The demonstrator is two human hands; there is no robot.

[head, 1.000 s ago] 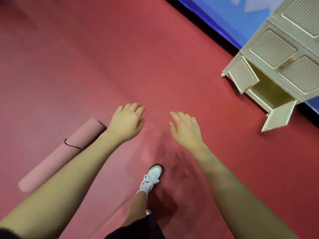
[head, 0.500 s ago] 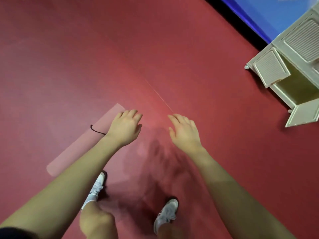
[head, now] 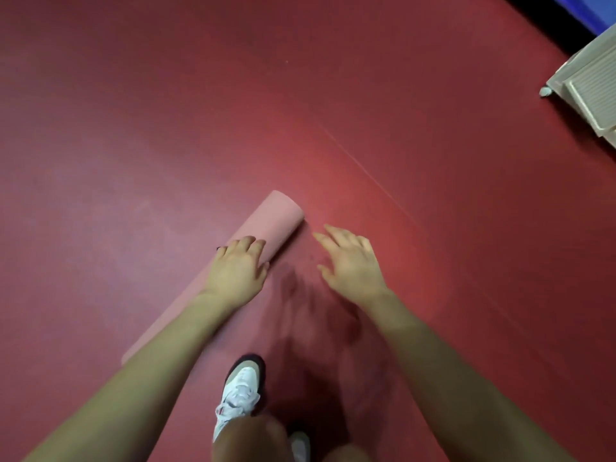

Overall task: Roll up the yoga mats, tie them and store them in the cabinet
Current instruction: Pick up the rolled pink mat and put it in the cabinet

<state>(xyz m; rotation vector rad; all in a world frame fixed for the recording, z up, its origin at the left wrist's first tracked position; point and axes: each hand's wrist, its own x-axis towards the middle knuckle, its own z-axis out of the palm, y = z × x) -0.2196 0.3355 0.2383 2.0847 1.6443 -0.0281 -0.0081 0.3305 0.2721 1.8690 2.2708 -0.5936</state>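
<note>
1. The rolled pink yoga mat (head: 266, 225) lies on the red floor (head: 133, 128), running from near left to its far end just left of centre. A dark tie seems to circle it just beside the left hand's knuckles; only a speck of it shows, so the rolling and tying look done, and what remains is probably lifting and storing.
2. The left hand (head: 238, 270) is over the mat's far half, fingers relaxed and spread, palm down. Whether it touches the roll or hovers just above cannot be told; it grasps nothing.
3. The right hand (head: 351, 261) is empty and released, fingers splayed, just right of the mat's far end and apart from it. It appears placed to take that end, so the roll can be picked up two-handed.
4. The cream cabinet (head: 590, 85), with one louvred door showing, stands far right, well apart from the mat.
5. A white sneaker (head: 238, 398) is planted near, right of the mat's near end.
</note>
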